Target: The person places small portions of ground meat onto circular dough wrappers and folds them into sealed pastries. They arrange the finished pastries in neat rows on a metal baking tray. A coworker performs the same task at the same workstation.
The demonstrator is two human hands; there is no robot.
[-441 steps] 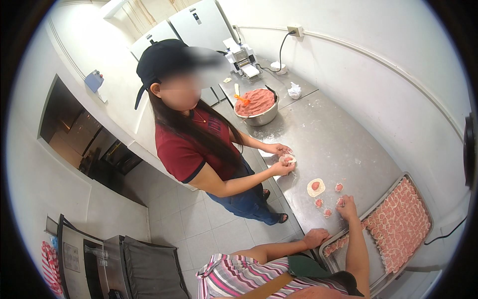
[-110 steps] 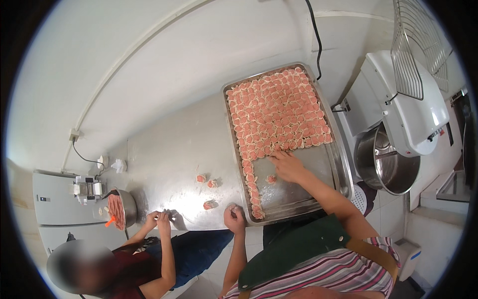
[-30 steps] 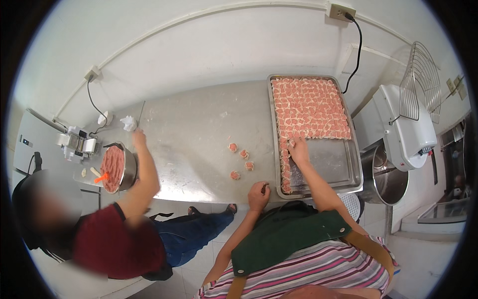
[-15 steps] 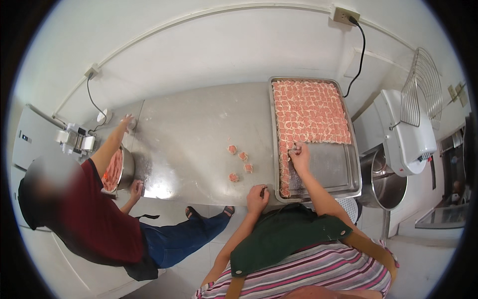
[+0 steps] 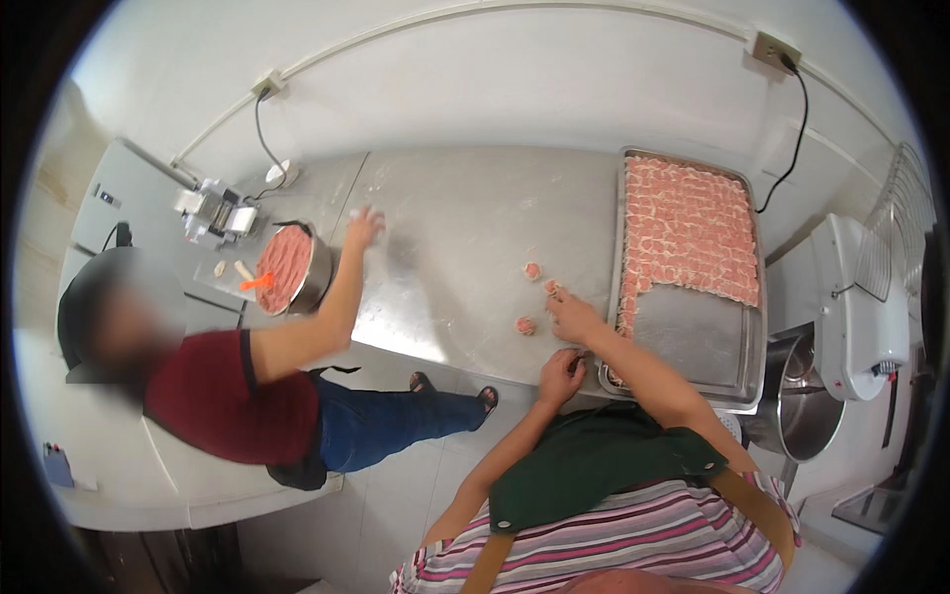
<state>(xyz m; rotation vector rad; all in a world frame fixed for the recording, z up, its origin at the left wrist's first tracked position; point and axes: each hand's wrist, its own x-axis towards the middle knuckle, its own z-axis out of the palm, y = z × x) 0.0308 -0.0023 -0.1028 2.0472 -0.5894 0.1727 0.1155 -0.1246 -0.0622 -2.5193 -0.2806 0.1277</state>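
Note:
My right hand (image 5: 579,319) reaches left across my front, its fingers bent down at an open-topped dumpling (image 5: 552,287) with pink filling. The fingers hide part of the table there. Two more such dumplings, one farther off (image 5: 532,270) and one nearer (image 5: 525,325), sit on the steel table (image 5: 465,228). By the table's front edge, my left hand (image 5: 561,378) is curled closed; whatever it may hold is hidden. To the right lies a metal tray (image 5: 693,342) with tight rows of dumplings (image 5: 688,223) over its far part and down its left side.
At left, a co-worker in a dark red shirt (image 5: 213,396) stretches an arm over the table, beside a steel pot of pink meat filling (image 5: 287,267) with an orange tool (image 5: 257,282). A small machine (image 5: 213,211) stands beyond. A mixer (image 5: 841,297) with a steel bowl is right of the tray.
My right hand has left the tray's left column and moved to the loose dumplings on the table. The view has swung left. The co-worker has shifted, and more of the pot shows.

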